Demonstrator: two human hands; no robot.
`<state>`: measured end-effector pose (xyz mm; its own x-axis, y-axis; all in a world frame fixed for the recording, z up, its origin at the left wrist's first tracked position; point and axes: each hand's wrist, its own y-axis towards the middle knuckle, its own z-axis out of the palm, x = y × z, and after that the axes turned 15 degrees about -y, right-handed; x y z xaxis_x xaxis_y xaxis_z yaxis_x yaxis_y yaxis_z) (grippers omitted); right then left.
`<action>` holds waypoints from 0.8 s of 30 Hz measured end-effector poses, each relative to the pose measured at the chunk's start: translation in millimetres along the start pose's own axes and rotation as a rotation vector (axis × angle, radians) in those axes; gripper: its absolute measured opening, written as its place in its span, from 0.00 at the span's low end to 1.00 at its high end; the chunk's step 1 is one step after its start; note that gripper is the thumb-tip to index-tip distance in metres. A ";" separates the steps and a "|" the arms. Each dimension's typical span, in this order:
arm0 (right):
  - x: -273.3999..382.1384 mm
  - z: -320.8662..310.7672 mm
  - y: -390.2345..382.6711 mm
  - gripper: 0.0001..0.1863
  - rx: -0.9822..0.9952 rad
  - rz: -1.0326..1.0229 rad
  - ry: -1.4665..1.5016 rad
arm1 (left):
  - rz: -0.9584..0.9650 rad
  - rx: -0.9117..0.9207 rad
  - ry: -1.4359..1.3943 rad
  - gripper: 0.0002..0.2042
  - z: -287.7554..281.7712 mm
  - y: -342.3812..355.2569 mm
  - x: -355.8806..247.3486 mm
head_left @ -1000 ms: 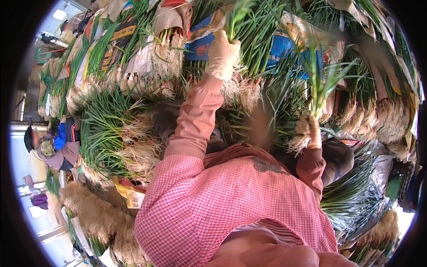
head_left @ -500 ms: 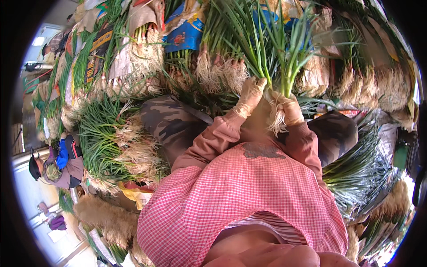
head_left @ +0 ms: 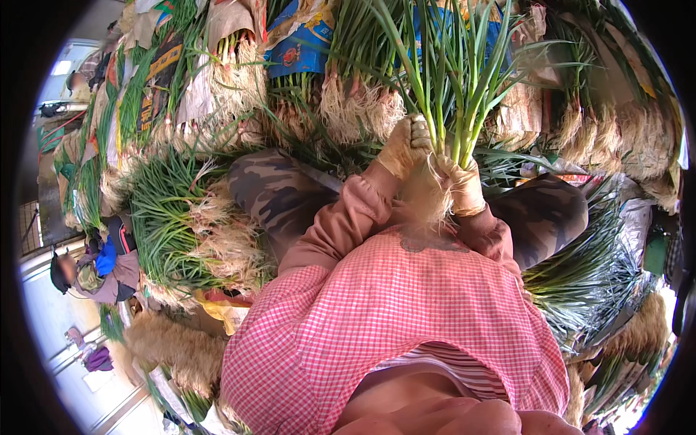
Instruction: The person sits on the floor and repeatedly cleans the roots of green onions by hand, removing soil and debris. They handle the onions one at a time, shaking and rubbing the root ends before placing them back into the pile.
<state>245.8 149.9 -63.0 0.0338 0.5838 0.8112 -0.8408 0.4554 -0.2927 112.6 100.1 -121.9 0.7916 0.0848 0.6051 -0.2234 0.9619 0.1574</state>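
My gloved right hand is wrapped round the lower stems of a leafy bunch of green garlic, in front of my lap. The leaves fan upward, and pale stringy roots hang below between my hands. My left hand, also in a cream glove, is closed against the left side of the same stems; its fingertips are partly hidden. On my left lies a loose heap of the same plants, roots facing me. A darker pile of long green leaves lies on my right.
Root-ended bundles stand in a row across the front, some wrapped in brown paper or a blue printed sack. My legs in camouflage trousers are bent to either side. Another person sits at far left.
The two clumps of stalks, held apart before, now stand together as one bunch. My right hand has shifted slightly down and now encircles it; my left has moved slightly left and down.
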 end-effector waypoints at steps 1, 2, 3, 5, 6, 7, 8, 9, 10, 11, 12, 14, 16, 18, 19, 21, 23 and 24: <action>1.8 0.7 2.0 0.07 0.057 0.008 0.021 | 0.016 -0.087 0.278 0.13 3.3 1.0 -3.0; 2.8 0.9 1.4 0.08 0.009 0.068 -0.019 | 0.347 -0.547 0.806 0.13 5.9 2.6 -3.8; 4.6 -0.2 2.8 0.08 0.021 0.085 -0.012 | 0.363 -0.549 0.924 0.13 8.9 3.7 -4.6; 7.2 -3.4 4.1 0.08 0.036 0.119 -0.037 | 0.426 -0.465 1.002 0.15 13.1 6.8 -1.6; 7.8 -5.0 5.3 0.09 0.012 0.146 -0.068 | 0.387 -0.348 0.973 0.17 14.0 8.9 1.2; 9.5 -7.7 4.5 0.10 0.074 0.138 -0.011 | 0.504 -0.378 0.993 0.15 15.3 9.7 3.1; 9.7 -9.0 5.1 0.10 0.083 0.167 0.004 | 0.600 -0.375 0.981 0.14 15.2 11.7 5.0; 9.9 -10.1 5.2 0.10 0.074 0.182 0.040 | 0.536 -0.368 0.924 0.13 14.9 12.1 6.9; 9.6 -10.7 5.3 0.10 0.069 0.200 0.073 | 0.545 -0.372 0.860 0.13 13.1 13.0 8.1; 9.1 -10.9 4.9 0.10 0.101 0.246 0.159 | 0.536 -0.378 0.825 0.11 11.0 12.6 10.0; 8.4 -10.5 4.6 0.10 0.090 0.255 0.241 | 0.573 -0.503 0.797 0.09 8.5 12.6 10.8; 6.6 -8.7 4.0 0.10 0.045 0.287 0.275 | 0.582 -0.809 0.953 0.09 2.7 11.2 13.9; 5.8 -7.3 2.7 0.10 0.019 0.255 0.211 | 0.471 -0.827 0.800 0.11 -0.9 9.7 15.9; 5.5 -7.3 1.1 0.10 0.046 0.220 0.170 | 0.419 -0.666 0.723 0.10 -1.0 8.3 15.8; 5.8 -7.7 0.1 0.10 0.094 0.203 0.171 | 0.446 -0.695 0.745 0.09 0.2 8.8 15.0; 6.5 -9.2 -2.4 0.11 0.227 0.159 0.232 | 0.245 -0.559 0.442 0.09 6.3 7.5 10.9; 7.1 -10.6 -4.4 0.14 0.407 0.091 0.351 | -0.123 -0.256 0.198 0.09 12.8 5.2 6.1; 7.2 -11.1 -5.3 0.15 0.414 0.096 0.373 | -0.007 -0.375 0.539 0.08 14.9 3.6 4.3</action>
<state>256.4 159.1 -61.2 0.0722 0.8421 0.5344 -0.9888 0.1306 -0.0722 106.8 100.1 -107.1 0.9881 0.1032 0.1142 -0.0814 0.9800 -0.1817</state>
